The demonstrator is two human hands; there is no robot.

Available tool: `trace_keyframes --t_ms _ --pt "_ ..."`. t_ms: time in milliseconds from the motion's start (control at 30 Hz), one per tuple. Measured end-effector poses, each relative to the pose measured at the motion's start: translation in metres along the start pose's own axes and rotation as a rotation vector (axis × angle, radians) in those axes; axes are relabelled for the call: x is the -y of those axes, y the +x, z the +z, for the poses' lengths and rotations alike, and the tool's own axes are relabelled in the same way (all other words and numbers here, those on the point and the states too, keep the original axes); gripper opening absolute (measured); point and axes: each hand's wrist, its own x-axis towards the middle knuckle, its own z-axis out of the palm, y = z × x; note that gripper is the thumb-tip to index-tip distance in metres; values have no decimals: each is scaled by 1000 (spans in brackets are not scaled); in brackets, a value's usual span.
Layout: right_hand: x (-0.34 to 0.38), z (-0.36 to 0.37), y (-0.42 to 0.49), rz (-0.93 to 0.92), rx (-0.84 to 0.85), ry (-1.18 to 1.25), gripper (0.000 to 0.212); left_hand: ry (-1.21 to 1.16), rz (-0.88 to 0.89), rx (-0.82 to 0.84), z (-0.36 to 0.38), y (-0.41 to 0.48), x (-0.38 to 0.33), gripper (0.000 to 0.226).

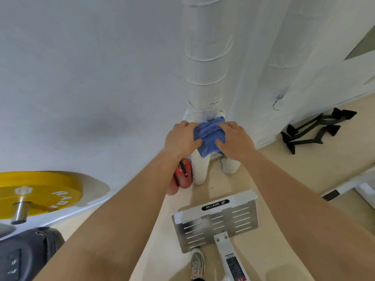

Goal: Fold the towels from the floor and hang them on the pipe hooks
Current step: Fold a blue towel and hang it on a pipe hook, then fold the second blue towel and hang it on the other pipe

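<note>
- The folded blue cloth towel (210, 136) is held up against the white wrapped vertical pipe (205, 78), at a small hook (211, 119) just above its top edge.
- The left hand (181, 138) and right hand (235, 139) grip its two sides, fingers (222, 142) curled and pinching the cloth.
- Folding looks done; hanging seems underway, though whether the towel has caught is unclear.
- A second wire hook (276, 105) on the neighbouring pipe hangs bare.
- No other towels show on the pale floor (304, 163).

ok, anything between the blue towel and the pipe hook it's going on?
Nothing visible. Left hand and right hand hold the blue towel right against the wrapped pipe; the hook there is hidden. Spare hook hangs bare.
</note>
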Motion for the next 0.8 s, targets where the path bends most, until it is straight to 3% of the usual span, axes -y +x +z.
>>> trace_keyframes --t_ms 200,400,700,800 --pt "47 -10 -57 -68 59 -51 39 121 -33 89 -29 -59 11 54" --pt "113 -3 -119 -35 220 -133 47 171 -68 151 -55 -156 52 53" --pt "255 65 -257 -37 122 -168 51 189 -42 125 -92 -345 155 53" --pt "311 106 -317 -46 118 -147 37 192 -23 128 -98 -418 193 54"
